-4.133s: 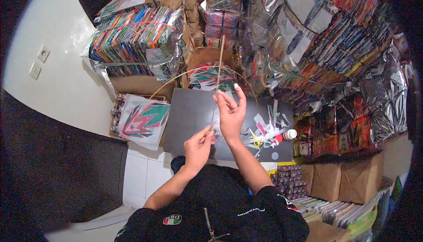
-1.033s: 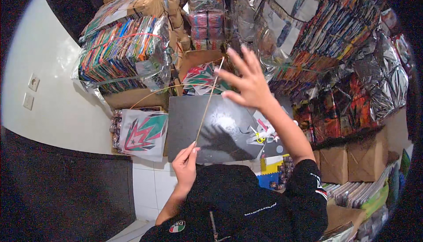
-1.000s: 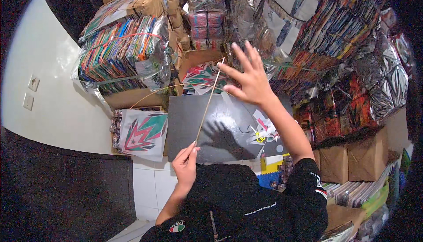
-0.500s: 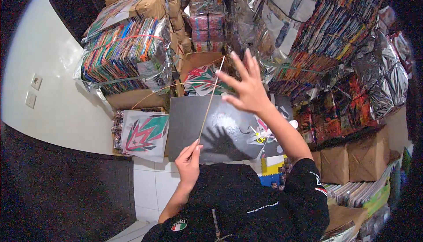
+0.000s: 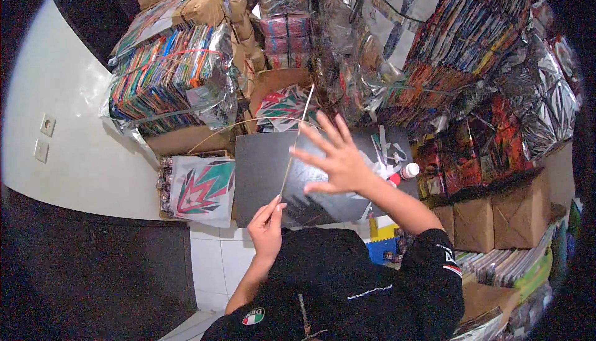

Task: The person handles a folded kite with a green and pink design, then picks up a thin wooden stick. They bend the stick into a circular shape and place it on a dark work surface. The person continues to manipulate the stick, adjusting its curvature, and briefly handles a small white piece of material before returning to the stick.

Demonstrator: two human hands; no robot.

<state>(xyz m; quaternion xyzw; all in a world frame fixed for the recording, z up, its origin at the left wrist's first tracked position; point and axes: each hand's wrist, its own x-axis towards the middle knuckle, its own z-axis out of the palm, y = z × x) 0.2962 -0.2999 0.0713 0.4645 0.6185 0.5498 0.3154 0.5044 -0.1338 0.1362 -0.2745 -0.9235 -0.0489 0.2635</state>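
Left hand [image 5: 266, 229] pinches stick [image 5: 288, 170] near lower end, probably for steadying; right hand [image 5: 333, 161] spread, grasping nothing, contact unclear.

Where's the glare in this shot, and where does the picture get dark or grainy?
In the head view, what looks like glare whitens part of the black tabletop near the spread right hand; same view, light shines off the pale wall at left and silver wrapping at right; also in the head view, the corners fade to grainy black.
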